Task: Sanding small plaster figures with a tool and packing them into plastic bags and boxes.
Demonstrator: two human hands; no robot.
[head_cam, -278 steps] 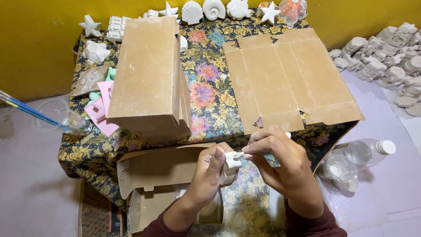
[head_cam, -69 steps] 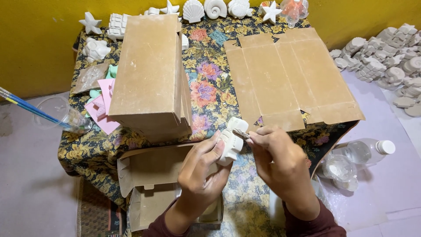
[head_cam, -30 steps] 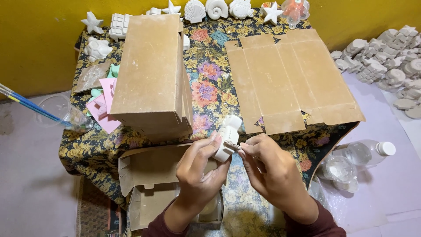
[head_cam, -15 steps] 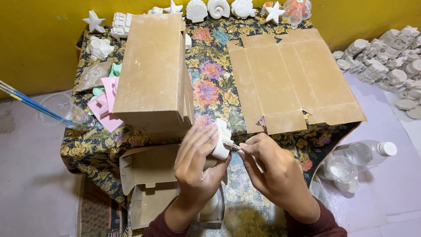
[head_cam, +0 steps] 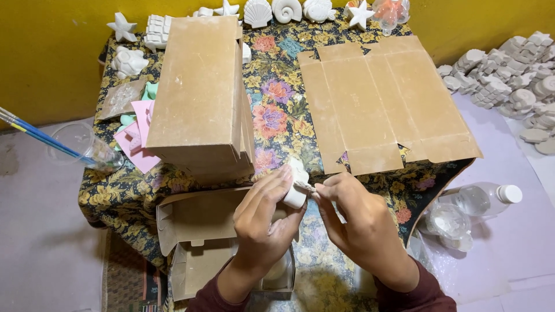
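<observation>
Over on the left the stack of folded cardboard boxes (head_cam: 199, 92) sits as it did. Now the left hand (head_cam: 263, 211) — fingers wrapped tighter round the small white plaster figure (head_cam: 296, 185), which has turned and sunk into the palm since a second ago. The right hand (head_cam: 355, 222), pinched on a thin tool, has closed in — tip at the figure's edge above the open box (head_cam: 199, 231).

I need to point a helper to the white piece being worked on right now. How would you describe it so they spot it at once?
Start at the table with the flowered cloth and go to its near edge, just below the tall stack of brown cardboard. There the left hand holds a small white plaster piece, with the right hand touching it. Unlike the white shells and stars along the yellow wall, it alone is held.
</observation>
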